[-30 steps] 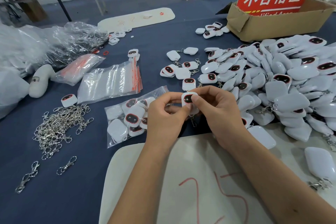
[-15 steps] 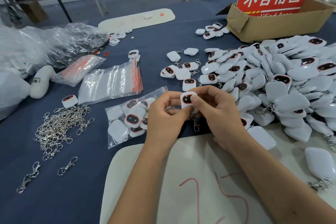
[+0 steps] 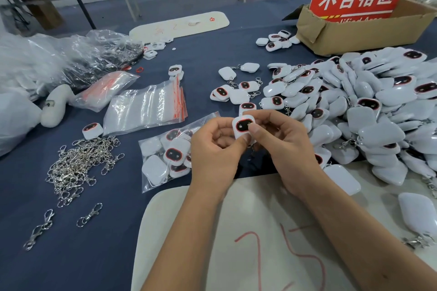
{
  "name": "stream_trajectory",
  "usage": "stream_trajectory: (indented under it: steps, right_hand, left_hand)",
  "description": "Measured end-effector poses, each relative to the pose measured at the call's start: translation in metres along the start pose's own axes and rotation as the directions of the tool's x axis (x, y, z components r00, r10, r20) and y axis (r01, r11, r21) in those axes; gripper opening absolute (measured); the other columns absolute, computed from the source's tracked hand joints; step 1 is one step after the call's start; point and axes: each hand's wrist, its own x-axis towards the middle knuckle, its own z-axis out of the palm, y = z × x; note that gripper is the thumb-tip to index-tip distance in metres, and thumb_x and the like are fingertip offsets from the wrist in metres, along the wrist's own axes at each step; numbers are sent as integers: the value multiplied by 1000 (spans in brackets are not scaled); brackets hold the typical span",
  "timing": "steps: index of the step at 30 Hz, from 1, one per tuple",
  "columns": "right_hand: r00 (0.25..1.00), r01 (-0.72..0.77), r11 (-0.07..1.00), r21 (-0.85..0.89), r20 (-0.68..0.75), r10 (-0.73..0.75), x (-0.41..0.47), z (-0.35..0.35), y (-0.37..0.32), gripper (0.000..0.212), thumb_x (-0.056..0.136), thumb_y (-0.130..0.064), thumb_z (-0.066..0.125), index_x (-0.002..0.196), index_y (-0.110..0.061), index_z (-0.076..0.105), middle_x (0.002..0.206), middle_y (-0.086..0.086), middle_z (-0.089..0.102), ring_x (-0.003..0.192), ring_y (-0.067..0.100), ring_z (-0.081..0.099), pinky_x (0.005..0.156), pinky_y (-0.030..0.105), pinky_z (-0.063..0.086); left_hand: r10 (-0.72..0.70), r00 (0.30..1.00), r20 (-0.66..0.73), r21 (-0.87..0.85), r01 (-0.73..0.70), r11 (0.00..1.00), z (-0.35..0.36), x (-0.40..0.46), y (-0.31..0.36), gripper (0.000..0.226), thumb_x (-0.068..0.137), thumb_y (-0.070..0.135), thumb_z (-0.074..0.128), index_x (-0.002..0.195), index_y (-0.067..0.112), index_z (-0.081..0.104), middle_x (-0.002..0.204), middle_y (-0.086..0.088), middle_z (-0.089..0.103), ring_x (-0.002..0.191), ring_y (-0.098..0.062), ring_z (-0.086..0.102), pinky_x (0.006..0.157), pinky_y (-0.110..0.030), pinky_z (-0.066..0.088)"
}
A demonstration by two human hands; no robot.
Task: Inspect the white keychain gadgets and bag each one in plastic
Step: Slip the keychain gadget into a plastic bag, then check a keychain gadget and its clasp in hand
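Note:
A white keychain gadget (image 3: 242, 127) with a dark, red-rimmed face is held up between both hands, face toward me. My left hand (image 3: 212, 156) pinches its lower edge with the thumb. My right hand (image 3: 281, 146) grips its right side, thumb on the face. A large heap of the same gadgets (image 3: 369, 106) lies to the right. A stack of clear zip bags (image 3: 144, 108) with red seals lies left of centre. A filled plastic bag (image 3: 165, 156) of several gadgets lies just left of my left hand.
A pile of metal clasps (image 3: 78, 163) lies at the left, with loose ones nearer me. A cardboard box (image 3: 364, 30) with a red sign stands at the back right. A white board (image 3: 260, 243) marked in red lies under my forearms. Crumpled plastic (image 3: 59, 59) fills the far left.
Both hands have raised the gadget slightly and tilted it, so its dark face shows more fully. The clasp under it is now hidden behind the fingers.

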Motion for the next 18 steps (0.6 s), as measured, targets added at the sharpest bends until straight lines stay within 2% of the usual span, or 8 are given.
stream_trajectory:
  steps: [3, 5, 8, 9, 11, 13, 16, 18]
  right_hand:
    - [1000, -5, 997, -75, 29, 7, -1, 2, 0, 15, 104, -10, 62, 103, -17, 75, 85, -6, 73, 69, 6, 62, 64, 21, 51]
    - [997, -9, 993, -121, 80, 19, -1, 3, -1, 16, 105, -13, 59, 100, -16, 74, 84, -5, 73, 70, 8, 62, 61, 25, 52]
    - [996, -23, 992, -121, 82, 33, 0, 3, -2, 15, 104, -5, 60, 102, -12, 73, 85, 2, 74, 69, 15, 65, 55, 28, 52]
    - [998, -26, 991, -131, 57, 34, 1, 2, -1, 15, 103, -4, 60, 101, -11, 72, 84, 3, 74, 66, 16, 65, 54, 27, 51]
    - [999, -44, 987, -156, -8, 43, 2, 1, 2, 14, 103, -4, 59, 99, -10, 70, 82, 1, 74, 60, 15, 63, 51, 25, 48]
    - [996, -70, 982, -178, -64, 59, 3, 0, 5, 13, 104, -6, 58, 100, -11, 70, 84, 2, 76, 57, 13, 61, 50, 23, 47]
    - [984, -132, 982, -135, -134, 114, 3, 1, 8, 10, 103, -11, 62, 108, -18, 67, 81, 5, 77, 55, 11, 60, 50, 19, 45]
    - [980, -139, 980, -144, -161, 116, 3, 1, 8, 10, 102, -12, 63, 109, -18, 67, 79, 6, 75, 55, 10, 61, 53, 17, 46]
  left_hand:
    - [24, 997, -76, -5, -25, 1000, 1, 0, 1, 19, 85, 2, 81, 96, 16, 74, 83, -4, 77, 68, -15, 68, 61, -25, 55]
    - [51, 994, -101, 44, -47, 998, 0, 1, 1, 20, 87, 2, 79, 99, 18, 74, 88, -4, 78, 73, -17, 70, 66, -28, 59]
    - [76, 994, -84, 103, -67, 992, 0, 0, 3, 32, 90, -8, 63, 106, 16, 77, 97, 0, 78, 88, -17, 75, 78, -28, 61]
    - [122, 988, -97, 172, -104, 980, 0, -1, 3, 35, 90, -9, 60, 107, 16, 78, 101, 1, 77, 92, -17, 74, 82, -30, 60]
    - [290, 948, -129, 438, -208, 874, 1, -4, 4, 32, 89, -5, 64, 108, 17, 76, 105, 3, 70, 94, -14, 69, 84, -29, 56]
    - [405, 904, -139, 665, -218, 715, -1, -5, 2, 24, 86, 9, 73, 108, 19, 70, 106, 4, 63, 98, -15, 61, 86, -32, 50]
    - [343, 925, -165, 805, -75, 588, -4, -6, 0, 37, 80, 30, 82, 106, 22, 57, 110, 4, 55, 105, -19, 49, 86, -31, 41]
    - [304, 936, -177, 833, -22, 553, -4, -7, 0, 38, 80, 27, 81, 105, 21, 53, 110, 3, 51, 104, -21, 48, 83, -33, 41]
